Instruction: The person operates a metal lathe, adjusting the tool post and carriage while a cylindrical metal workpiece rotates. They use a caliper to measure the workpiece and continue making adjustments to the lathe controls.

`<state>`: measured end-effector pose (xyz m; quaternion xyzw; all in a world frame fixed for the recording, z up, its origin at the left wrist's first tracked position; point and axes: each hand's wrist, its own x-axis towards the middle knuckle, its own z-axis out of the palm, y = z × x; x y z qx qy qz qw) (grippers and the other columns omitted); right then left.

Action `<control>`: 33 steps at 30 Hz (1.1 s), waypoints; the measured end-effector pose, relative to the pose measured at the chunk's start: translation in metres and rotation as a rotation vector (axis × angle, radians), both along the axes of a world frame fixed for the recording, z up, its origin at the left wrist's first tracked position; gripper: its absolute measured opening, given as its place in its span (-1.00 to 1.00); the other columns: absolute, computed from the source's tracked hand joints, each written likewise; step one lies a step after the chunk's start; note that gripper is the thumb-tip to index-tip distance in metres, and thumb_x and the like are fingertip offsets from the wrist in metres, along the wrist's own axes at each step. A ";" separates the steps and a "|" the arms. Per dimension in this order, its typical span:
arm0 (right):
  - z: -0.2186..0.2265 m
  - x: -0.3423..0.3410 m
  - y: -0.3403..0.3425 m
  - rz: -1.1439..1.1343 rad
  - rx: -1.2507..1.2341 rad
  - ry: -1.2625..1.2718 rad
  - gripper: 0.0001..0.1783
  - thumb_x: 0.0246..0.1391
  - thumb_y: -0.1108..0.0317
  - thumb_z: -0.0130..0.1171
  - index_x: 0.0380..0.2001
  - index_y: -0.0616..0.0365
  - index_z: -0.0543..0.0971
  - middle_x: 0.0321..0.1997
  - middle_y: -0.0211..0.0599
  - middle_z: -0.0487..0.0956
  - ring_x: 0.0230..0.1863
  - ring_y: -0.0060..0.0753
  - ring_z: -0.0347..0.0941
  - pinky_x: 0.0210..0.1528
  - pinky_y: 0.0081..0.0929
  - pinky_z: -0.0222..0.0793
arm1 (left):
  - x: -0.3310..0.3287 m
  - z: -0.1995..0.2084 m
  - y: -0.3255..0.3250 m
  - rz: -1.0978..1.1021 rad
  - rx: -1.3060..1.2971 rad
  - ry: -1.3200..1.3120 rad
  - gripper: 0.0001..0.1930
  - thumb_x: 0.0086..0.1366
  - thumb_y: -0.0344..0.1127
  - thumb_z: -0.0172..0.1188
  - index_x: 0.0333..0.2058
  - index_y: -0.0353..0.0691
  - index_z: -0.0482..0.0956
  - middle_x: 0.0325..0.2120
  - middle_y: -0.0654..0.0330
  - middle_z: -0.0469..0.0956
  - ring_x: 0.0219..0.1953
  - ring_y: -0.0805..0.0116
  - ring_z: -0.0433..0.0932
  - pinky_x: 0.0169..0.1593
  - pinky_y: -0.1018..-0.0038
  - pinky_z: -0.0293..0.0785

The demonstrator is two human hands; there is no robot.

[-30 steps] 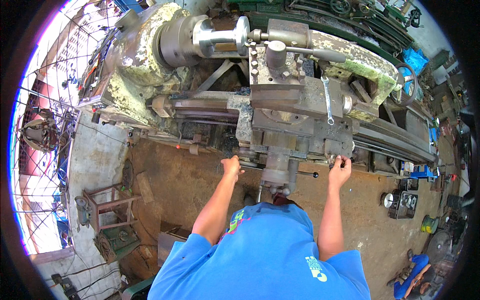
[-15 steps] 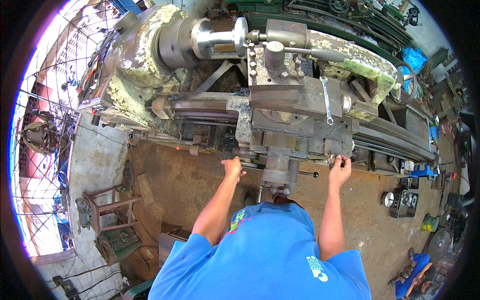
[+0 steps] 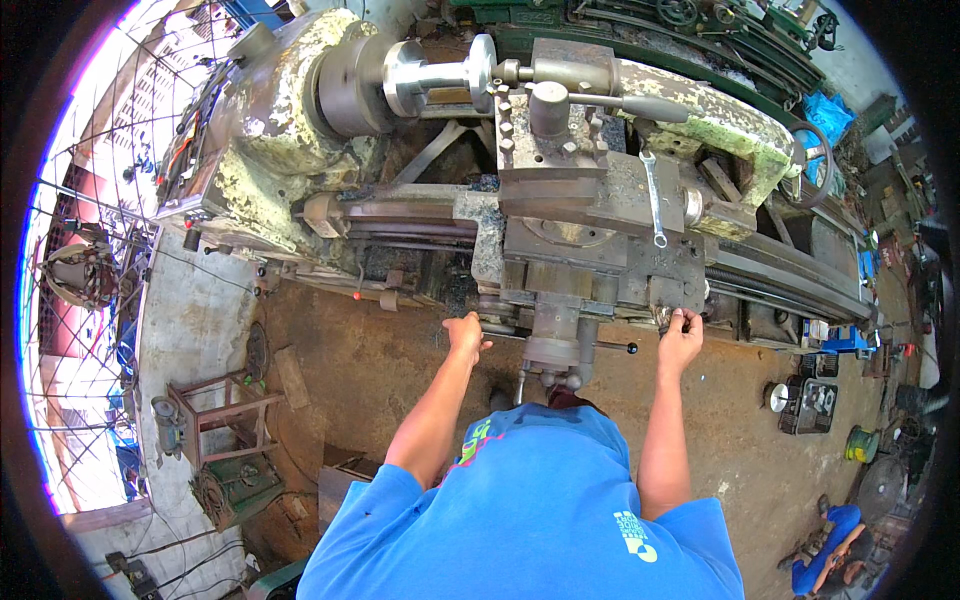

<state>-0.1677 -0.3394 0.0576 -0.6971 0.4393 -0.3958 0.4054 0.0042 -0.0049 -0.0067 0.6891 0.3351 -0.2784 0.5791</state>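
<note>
Workshop floor of stained brown concrete runs under a big old lathe [image 3: 560,200] with flaking pale paint, its bed stretching off toward the right. At the left end sits the chuck [image 3: 350,85], with a bright steel workpiece [image 3: 440,72] sticking out of it toward the tool post [image 3: 545,120]. A spanner [image 3: 653,195] lies loose on top of the carriage [image 3: 590,250]. The person in the blue shirt stands square to the apron, both arms stretched forward. The left hand [image 3: 465,335] is curled around a handwheel or handle at the apron's left lower edge; the fingers are wrapped in, though the control itself is mostly hidden behind them. The right hand [image 3: 680,335] pinches a small knob or lever at the apron's right lower corner, thumb and fingertips closed on it. A black-balled lever [image 3: 618,348] pokes out between the two hands, untouched. Judging by this stance, the work in hand is setting the carriage position or feed before a cut. The next move would seem to call for slow, even turning with the left hand while the right keeps its control steady, eyes on the gap between tool and workpiece, and the spanner is best lifted off first.
</note>
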 end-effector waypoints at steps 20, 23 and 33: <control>-0.001 -0.001 -0.002 0.019 0.005 0.003 -0.84 0.13 0.37 0.20 -0.34 0.28 0.54 -0.51 -0.46 0.46 -0.45 -0.60 0.30 -0.34 -0.56 0.30 | 0.001 -0.002 0.001 0.048 -0.043 -0.037 -0.51 0.27 -0.25 0.04 0.01 -0.31 -0.01 -0.50 0.17 0.32 -0.63 0.44 0.33 -0.55 0.31 0.57; -0.002 -0.001 -0.002 0.029 0.035 -0.016 -0.83 0.12 0.37 0.21 -0.34 0.28 0.54 -0.52 -0.46 0.46 -0.45 -0.59 0.30 -0.34 -0.55 0.30 | 0.002 -0.004 0.003 0.054 -0.067 -0.023 -0.54 0.24 -0.28 0.04 -0.02 -0.30 0.02 -0.55 0.18 0.31 -0.67 0.44 0.30 -0.52 0.26 0.58; 0.049 -0.031 0.055 0.205 -0.289 0.047 -0.86 0.04 0.50 0.20 -0.30 0.28 0.54 -0.37 -0.21 0.50 -0.36 -0.30 0.42 -0.25 -0.42 0.37 | 0.033 -0.013 0.042 -0.005 -0.063 0.230 -0.81 0.31 -0.23 -0.03 -0.37 -0.22 0.42 -0.70 0.25 0.23 -0.72 0.40 0.19 -0.25 0.17 0.52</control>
